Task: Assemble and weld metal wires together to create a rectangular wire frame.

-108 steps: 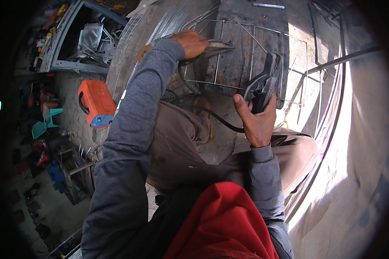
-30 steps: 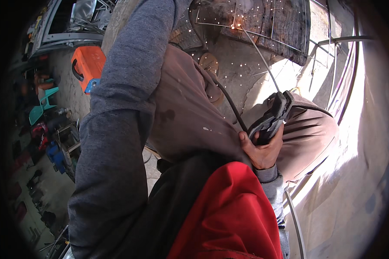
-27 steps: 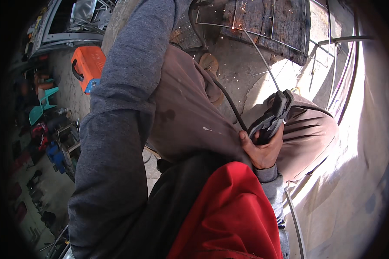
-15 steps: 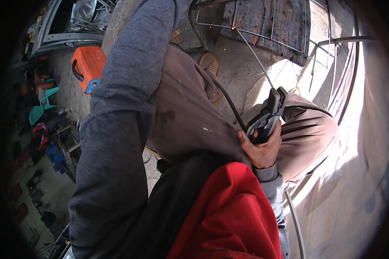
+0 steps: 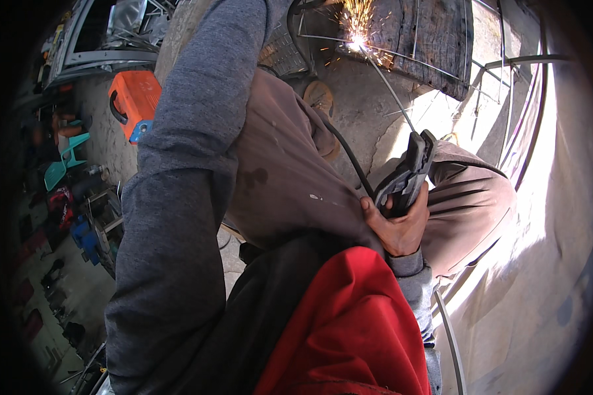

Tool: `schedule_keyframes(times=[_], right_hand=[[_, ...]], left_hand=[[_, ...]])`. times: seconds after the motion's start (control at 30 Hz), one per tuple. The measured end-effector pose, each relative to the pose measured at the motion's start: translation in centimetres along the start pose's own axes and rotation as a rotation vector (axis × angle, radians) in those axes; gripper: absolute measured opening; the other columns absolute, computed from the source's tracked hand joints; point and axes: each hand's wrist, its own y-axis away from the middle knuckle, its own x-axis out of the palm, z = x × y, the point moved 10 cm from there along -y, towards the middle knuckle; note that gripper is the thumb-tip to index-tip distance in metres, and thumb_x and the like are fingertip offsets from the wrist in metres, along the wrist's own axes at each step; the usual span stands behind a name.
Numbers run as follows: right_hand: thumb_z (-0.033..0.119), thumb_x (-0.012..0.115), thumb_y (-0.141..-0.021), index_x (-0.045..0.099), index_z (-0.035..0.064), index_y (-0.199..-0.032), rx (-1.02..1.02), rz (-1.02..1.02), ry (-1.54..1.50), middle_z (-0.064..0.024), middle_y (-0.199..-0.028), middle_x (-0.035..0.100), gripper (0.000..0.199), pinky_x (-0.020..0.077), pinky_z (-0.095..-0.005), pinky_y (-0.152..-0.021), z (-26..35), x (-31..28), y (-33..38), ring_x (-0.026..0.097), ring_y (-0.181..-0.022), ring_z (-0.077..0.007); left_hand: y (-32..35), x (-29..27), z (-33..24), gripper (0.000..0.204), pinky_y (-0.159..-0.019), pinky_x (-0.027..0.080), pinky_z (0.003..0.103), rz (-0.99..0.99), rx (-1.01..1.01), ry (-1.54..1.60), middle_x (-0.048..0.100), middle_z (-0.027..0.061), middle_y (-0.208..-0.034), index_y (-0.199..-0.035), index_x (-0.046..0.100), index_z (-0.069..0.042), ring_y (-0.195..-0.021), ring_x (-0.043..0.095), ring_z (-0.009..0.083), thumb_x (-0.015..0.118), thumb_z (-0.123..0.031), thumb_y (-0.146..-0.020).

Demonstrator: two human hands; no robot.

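Observation:
My right hand (image 5: pixel 402 230) is wrapped round a black welding electrode holder (image 5: pixel 407 172) above my bent right leg. From its jaws a thin welding electrode (image 5: pixel 393 95) runs up and to the left. The electrode's tip meets a thin metal rod (image 5: pixel 428 64) of a wire-like frame, and a bright arc (image 5: pixel 356 43) throws orange sparks there. Beneath that frame lies a charred wooden block (image 5: pixel 441 29). My left arm (image 5: pixel 191 125), in a grey sleeve, reaches up past the top edge, so its hand is out of sight.
An orange box-shaped machine (image 5: pixel 135 99) with a dark handle stands left of my arm. A black cable (image 5: pixel 349 151) runs to the holder past my shoe (image 5: pixel 319 97). Further left are a turquoise chair (image 5: pixel 66 161) and scattered tools. Pale sheeting (image 5: pixel 527 283) hangs on the right.
A small glow at the electrode's tip has flared into a bright arc with a spray of sparks. The holder has tilted very slightly; my left arm looks unmoved.

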Motion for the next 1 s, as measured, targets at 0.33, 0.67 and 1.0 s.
schedule_keyframes(times=[0.33,0.67,1.0], right_hand=[[0.027,0.093,-0.057,0.043,0.0014,-0.098,-0.005,-0.044,-0.089,-0.0046,-0.069,0.059,0.070,0.0487,-0.0262,-0.055,0.2,-0.4,0.3,0.056,-0.059,-0.0111],[0.026,0.092,-0.059,0.042,0.0053,-0.094,-0.034,-0.002,-0.017,-0.0034,-0.068,0.057,0.065,0.0490,-0.0275,-0.055,0.6,0.2,0.0,0.056,-0.058,-0.0117],[0.025,0.092,-0.060,0.042,0.0055,-0.093,-0.039,-0.002,-0.007,-0.0035,-0.068,0.057,0.063,0.0488,-0.0275,-0.054,0.8,0.3,0.0,0.056,-0.058,-0.0118]], left_hand=[[2.0,-0.7,0.1,0.026,-0.082,0.052,0.044,0.098,-0.116,0.047,0.071,0.0180,-0.098,-0.088,0.073,-0.006,-0.096,0.067,0.0353,0.055,-0.025,-0.086],[1.3,-0.5,0.9,0.025,-0.081,0.051,0.045,-0.174,-0.005,0.078,0.070,0.0170,-0.098,-0.090,0.070,-0.006,-0.094,0.066,0.0356,0.050,-0.021,-0.085],[0.6,0.3,1.4,0.028,-0.080,0.051,0.045,-0.275,0.077,0.086,0.069,0.0161,-0.096,-0.088,0.068,-0.007,-0.092,0.065,0.0354,0.046,-0.025,-0.088]])
